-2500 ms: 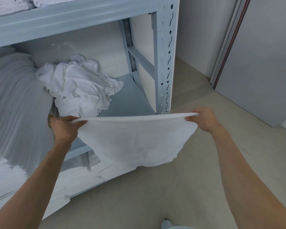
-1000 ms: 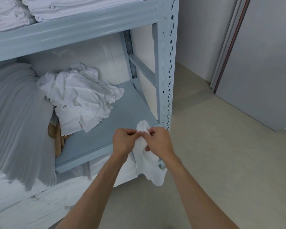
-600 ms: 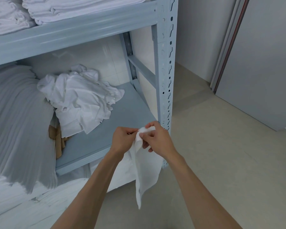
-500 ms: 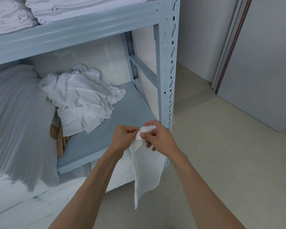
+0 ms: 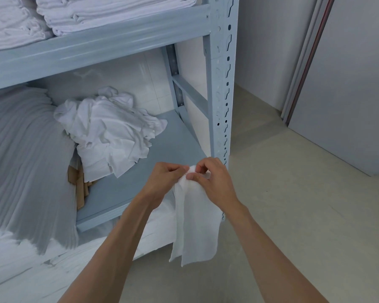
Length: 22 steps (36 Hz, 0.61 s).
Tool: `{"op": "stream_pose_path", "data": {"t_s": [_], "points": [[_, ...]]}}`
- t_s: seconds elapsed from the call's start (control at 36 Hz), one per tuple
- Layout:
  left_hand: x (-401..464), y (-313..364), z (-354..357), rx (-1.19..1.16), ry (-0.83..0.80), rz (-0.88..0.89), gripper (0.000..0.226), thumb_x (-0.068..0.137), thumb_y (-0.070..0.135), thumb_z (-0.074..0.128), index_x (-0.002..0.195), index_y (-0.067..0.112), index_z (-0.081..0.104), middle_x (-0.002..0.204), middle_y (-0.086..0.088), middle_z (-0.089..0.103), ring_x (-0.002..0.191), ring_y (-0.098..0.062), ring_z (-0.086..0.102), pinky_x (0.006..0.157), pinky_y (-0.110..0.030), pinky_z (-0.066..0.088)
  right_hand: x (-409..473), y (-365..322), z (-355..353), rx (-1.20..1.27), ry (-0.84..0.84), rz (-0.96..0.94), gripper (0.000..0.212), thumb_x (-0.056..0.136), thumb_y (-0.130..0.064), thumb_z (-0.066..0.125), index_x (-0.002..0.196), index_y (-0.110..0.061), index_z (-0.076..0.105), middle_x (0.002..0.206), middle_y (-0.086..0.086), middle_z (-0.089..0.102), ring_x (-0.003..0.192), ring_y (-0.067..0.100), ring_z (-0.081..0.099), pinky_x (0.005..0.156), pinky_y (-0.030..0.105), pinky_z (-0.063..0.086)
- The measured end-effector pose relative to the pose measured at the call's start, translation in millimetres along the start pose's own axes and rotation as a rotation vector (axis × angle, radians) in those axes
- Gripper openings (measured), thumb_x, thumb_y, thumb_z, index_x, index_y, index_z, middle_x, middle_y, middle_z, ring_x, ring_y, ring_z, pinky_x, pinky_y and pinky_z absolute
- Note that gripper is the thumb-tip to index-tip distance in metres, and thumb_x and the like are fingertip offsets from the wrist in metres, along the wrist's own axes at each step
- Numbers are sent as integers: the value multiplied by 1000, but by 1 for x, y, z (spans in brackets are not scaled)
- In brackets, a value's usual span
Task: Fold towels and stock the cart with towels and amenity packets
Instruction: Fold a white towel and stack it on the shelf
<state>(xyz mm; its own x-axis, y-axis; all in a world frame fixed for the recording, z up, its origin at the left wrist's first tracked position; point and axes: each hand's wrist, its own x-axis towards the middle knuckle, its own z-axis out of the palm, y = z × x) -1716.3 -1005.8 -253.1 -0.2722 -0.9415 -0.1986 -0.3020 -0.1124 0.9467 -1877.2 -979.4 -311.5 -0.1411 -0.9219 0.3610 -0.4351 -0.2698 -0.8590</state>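
Up near the front edge of the middle shelf (image 5: 140,186), both hands meet on one small white towel (image 5: 195,224). The left hand (image 5: 165,179) and the right hand (image 5: 212,180) each pinch its top corners together, fingers clamped on the cloth, so the edges line up and the rest hangs straight down in a doubled strip, free of the shelf and floor. Holding it in the air probably lets its own weight smooth the fold. Behind, a crumpled pile of cloths (image 5: 112,132) waits on the shelf, and folded stacks (image 5: 109,12) sit on the level above.
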Motion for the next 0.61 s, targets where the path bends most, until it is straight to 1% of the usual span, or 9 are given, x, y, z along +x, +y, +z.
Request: {"op": "stream_pose_path", "data": {"t_s": [0.03, 0.08, 0.17, 0.28, 0.36, 0.44, 0.53, 0.58, 0.61], "points": [[-1, 3, 0, 2, -29, 9, 32, 93, 29, 69, 88, -2, 76, 83, -19, 71, 76, -21, 64, 77, -33, 49, 1, -1, -1, -10, -9, -1, 31, 81, -42, 76, 77, -18, 57, 77, -7, 60, 81, 13, 53, 78, 30, 43], [-5, 8, -1, 54, -106, 43, 30, 83, 38, 77, 95, 11, 80, 93, -14, 76, 86, -21, 70, 84, -32, 52, 5, -2, -4, -25, -38, 8, 29, 86, -36, 74, 77, -15, 56, 73, -4, 60, 71, 16, 54, 70, 32, 45], [-8, 14, -3, 159, -160, 77, 27, 74, 19, 87, 99, 26, 80, 96, -1, 77, 87, -12, 69, 82, -25, 52, 10, -2, -10, 9, -97, 60, 27, 84, -31, 76, 75, -21, 53, 67, -9, 55, 61, 8, 48, 59, 27, 42], [-7, 19, -3, 410, -60, 124, 36, 76, -3, 74, 103, 18, 79, 97, -8, 70, 85, -25, 65, 77, -37, 53, 12, -5, -13, 53, -151, 82, 31, 80, -34, 81, 75, -18, 55, 61, -11, 50, 56, 6, 43, 57, 27, 36], [-7, 21, -4, 468, 32, 185, 29, 74, -2, 74, 94, 18, 81, 84, -5, 65, 72, -18, 57, 65, -30, 45, 11, -6, -14, 23, -204, 58, 35, 75, -47, 81, 78, -21, 58, 61, -11, 53, 56, 6, 45, 55, 23, 36], [-8, 25, -11, 455, 148, 227, 37, 72, -8, 68, 86, 24, 80, 81, 2, 67, 73, -14, 60, 65, -21, 46, 12, 0, -26, -166, -329, 101, 36, 64, -67, 75, 76, -36, 60, 65, -17, 58, 60, 3, 51, 54, 18, 37], [-10, 29, -26, 376, 238, 279, 47, 71, -13, 65, 78, 32, 76, 85, 6, 72, 74, -10, 63, 63, -11, 48, 5, 16, -40, -380, -496, 191, 31, 73, -54, 77, 96, -35, 68, 85, -16, 64, 85, 10, 61, 67, 25, 47], [-11, 30, -33, 389, 242, 305, 47, 71, -12, 65, 77, 33, 76, 88, 6, 74, 78, -9, 65, 64, -8, 49, 0, 21, -44, -445, -506, 210, 37, 80, -42, 76, 113, -28, 69, 106, -8, 67, 99, 15, 62, 79, 29, 49], [-11, 28, -34, 425, 238, 311, 46, 71, -11, 65, 77, 33, 76, 88, 6, 74, 79, -9, 65, 64, -7, 48, -1, 22, -44, -486, -470, 193, 34, 81, -39, 75, 111, -25, 71, 110, -5, 69, 101, 17, 63, 79, 29, 49]]}}
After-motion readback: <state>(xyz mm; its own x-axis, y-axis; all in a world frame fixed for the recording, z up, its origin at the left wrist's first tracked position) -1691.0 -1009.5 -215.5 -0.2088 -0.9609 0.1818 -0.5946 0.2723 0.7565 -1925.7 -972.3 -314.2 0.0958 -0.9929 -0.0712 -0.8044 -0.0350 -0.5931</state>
